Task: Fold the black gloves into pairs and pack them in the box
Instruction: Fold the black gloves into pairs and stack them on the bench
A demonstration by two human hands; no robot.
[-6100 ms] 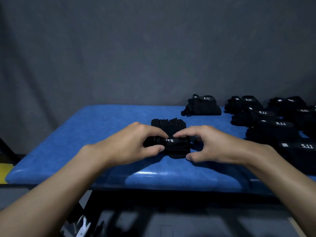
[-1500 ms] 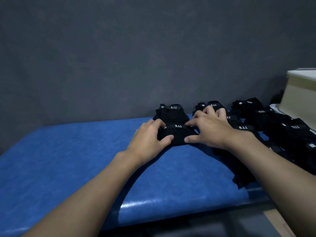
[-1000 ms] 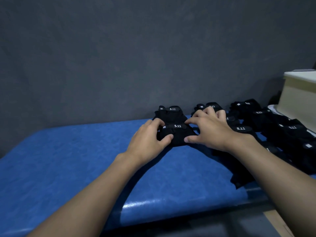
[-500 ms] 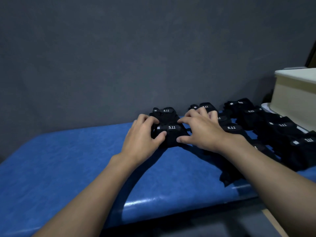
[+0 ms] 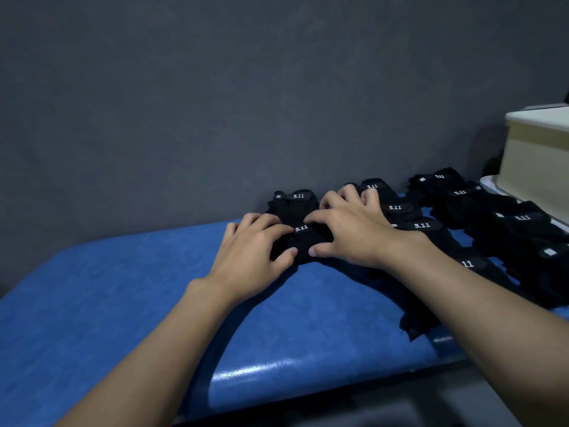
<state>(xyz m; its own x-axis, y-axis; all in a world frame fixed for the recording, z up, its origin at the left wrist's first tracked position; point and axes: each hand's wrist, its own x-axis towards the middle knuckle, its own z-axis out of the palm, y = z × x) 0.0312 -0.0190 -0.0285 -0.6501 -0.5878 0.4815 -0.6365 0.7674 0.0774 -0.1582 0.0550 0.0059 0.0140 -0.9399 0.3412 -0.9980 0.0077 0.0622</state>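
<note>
On the far L is the blue table top (image 5: 107, 303), soft and a bit shiny at the near edge, w/ a dark grey wall (image 5: 215, 103) behind it. Next comes the left hand (image 5: 251, 260). Its fingers curl over the top of a folded glove pair (image 5: 304, 242) and its thumb pinches the near edge. The pair is a small, thick black bundle, folded up tight, w/ a strap on top that says "5.11" in white. It sits on the table near the back, in the middle of the view, btwn the 2 hands. The right hand (image 5: 351, 238) grips it from the other side, fingers bent & spread over the top, thumb at the near edge, close to the L thumb. Just behind the bundle lies another black pair (image 5: 294, 204) w/ the same white "5.11". To the R lie many more black gloves (image 5: 498, 223) in rows, most w/ that mark. Some near the table's front edge look flat & not folded, but it's too dark to be sure. At the far R, past the gloves, stands a tan box (image 5: 537, 161) w/ a pale top.
</note>
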